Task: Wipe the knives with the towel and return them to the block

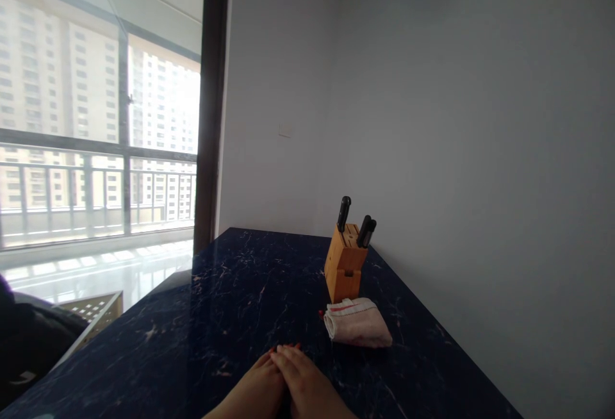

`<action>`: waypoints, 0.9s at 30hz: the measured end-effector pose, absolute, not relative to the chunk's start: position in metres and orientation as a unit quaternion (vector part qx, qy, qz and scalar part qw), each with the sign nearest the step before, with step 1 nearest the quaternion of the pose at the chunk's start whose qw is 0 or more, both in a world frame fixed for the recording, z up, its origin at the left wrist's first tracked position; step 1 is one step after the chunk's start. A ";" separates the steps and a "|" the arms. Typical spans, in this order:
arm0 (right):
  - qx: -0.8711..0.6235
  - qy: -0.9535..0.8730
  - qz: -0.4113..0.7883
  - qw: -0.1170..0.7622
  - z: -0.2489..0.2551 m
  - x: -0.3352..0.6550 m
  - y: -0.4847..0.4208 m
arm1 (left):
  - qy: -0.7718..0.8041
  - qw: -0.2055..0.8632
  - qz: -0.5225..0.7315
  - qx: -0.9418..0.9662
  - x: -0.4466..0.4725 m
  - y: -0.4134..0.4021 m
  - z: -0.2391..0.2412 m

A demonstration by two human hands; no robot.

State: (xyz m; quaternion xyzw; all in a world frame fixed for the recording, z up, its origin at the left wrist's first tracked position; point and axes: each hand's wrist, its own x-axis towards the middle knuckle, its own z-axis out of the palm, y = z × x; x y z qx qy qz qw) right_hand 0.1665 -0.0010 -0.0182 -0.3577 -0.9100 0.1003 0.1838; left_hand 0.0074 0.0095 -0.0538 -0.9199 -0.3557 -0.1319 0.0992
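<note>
My left hand (259, 380) and my right hand (307, 380) rest together on the near part of the dark blue marbled table (240, 316). The right hand's fingers lie stretched out across the left hand. Most of the left fingers are hidden beneath, with the tips just showing; both hands look open and hold no object. Ahead and to the right is a folded pale pink towel (359, 326) with a red stripe. Behind it stands a wooden knife block (346, 268) with several black-handled knives (344, 214) in it.
A small red thing (321, 312), too small to name, pokes out left of the towel. A grey wall (461, 150) runs along the table's right side. Tall windows (91, 98) are at the left, above a dark item (33, 348) on a chair.
</note>
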 end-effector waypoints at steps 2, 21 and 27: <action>-0.356 -0.911 0.100 0.183 -0.018 0.167 -0.001 | -0.352 0.104 -0.137 -0.920 0.007 0.009 -0.053; -0.398 -0.870 0.110 0.269 0.003 0.176 -0.010 | -0.377 -0.039 -0.140 -0.915 0.012 -0.007 -0.019; -0.502 -0.704 -0.019 0.502 0.025 0.229 0.047 | -0.385 -0.072 -0.145 -0.909 0.012 -0.014 -0.006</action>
